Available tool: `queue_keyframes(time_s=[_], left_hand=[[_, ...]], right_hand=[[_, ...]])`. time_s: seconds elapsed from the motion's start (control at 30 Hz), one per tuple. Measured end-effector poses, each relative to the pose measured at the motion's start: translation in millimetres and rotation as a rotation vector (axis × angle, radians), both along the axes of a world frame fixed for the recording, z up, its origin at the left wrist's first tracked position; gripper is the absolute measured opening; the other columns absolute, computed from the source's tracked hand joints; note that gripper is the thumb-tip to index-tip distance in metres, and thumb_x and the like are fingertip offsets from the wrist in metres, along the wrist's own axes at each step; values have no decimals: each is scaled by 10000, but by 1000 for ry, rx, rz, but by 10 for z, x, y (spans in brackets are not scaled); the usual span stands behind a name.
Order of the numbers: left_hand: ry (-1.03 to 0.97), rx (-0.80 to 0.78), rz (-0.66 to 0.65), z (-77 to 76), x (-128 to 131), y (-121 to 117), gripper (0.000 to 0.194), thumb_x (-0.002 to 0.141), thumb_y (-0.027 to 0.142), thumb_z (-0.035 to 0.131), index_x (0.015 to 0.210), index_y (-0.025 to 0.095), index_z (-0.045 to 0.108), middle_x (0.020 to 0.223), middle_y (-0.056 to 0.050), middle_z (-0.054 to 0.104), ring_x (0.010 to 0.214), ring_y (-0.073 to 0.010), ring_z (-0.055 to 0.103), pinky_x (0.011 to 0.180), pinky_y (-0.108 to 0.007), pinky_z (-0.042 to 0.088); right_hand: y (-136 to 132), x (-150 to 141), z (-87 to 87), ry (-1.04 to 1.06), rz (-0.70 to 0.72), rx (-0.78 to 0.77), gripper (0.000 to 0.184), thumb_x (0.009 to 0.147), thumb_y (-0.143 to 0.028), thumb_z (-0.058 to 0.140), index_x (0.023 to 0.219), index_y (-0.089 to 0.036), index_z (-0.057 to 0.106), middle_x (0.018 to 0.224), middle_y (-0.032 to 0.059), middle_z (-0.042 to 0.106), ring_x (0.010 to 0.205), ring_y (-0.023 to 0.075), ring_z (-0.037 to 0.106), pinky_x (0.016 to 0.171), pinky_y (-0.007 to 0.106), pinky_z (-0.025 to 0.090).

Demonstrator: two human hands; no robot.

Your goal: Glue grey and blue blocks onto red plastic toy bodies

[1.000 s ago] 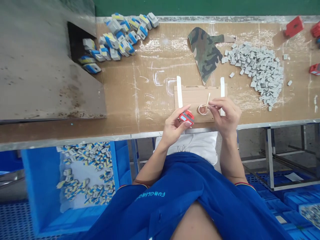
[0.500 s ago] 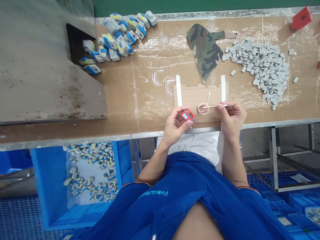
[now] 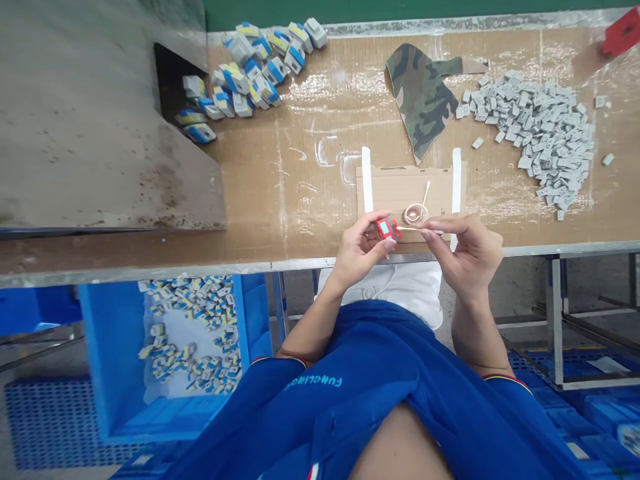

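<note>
My left hand (image 3: 361,252) is closed around a small red toy vehicle (image 3: 386,230) with a grey band and a pale window. Pinched in my right hand (image 3: 463,252) is a cotton swab (image 3: 411,230), its tip at the right end of the red toy. Just beyond the swab sits a small round dish (image 3: 415,214), with a second cotton swab (image 3: 427,194) leaning in it. Under the dish lies a cardboard sheet (image 3: 393,187), fixed by two white tape strips.
Blue, yellow and grey toy pieces (image 3: 250,70) lie at the back left beside a metal housing (image 3: 100,120). Small grey parts (image 3: 545,133) are heaped on the right, near a camouflage cloth (image 3: 420,93). A blue crate (image 3: 115,373) of similar pieces stands below the table.
My right hand has brought the swab from the round dish over to the red toy, which my left hand still holds. The whole view has shifted slightly.
</note>
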State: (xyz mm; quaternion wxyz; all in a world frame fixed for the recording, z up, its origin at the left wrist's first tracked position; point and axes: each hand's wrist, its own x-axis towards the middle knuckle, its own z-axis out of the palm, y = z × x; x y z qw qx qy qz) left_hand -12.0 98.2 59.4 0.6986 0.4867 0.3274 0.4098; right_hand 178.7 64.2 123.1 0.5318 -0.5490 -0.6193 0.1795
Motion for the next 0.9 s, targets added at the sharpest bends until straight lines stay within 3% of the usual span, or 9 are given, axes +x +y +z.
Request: queue_keyframes(time_s=[0.23,0.53,0.77,0.9], left_hand=[[12,20,-18,-62,-15,-23,570,905,433,807,1392,212,608,1243,-121,753,936,-182,777,748,-264,637],[29,35,18,-29,3,-33,549,891,424,819,1351,194,627,1230,-129,747,984,-204,781,764,-266,640],[55,22,39,17,8,-36,546,897,450,807,1351,195,644,1203,-131,764,919,-192,768,693,-258,631],[19,8,38,18,8,-17,527,912,442,795,1348,190,639,1106,-96,772,789,-129,733,614,-204,590]], right_hand=[[-2,-32,29,-118,54,29,216,880,-115,803,1001,-273,719,935,-1,836,884,193,819,796,322,677],[33,-28,70,-294,95,47,97,943,-197,744,963,-284,707,958,0,842,901,203,821,775,335,671],[-24,-15,138,-206,112,-103,56,935,-268,757,921,-316,732,898,-15,838,845,213,816,743,367,679],[-14,65,83,-50,-45,-92,37,928,-305,778,953,-307,751,915,3,831,864,217,806,781,391,672]])
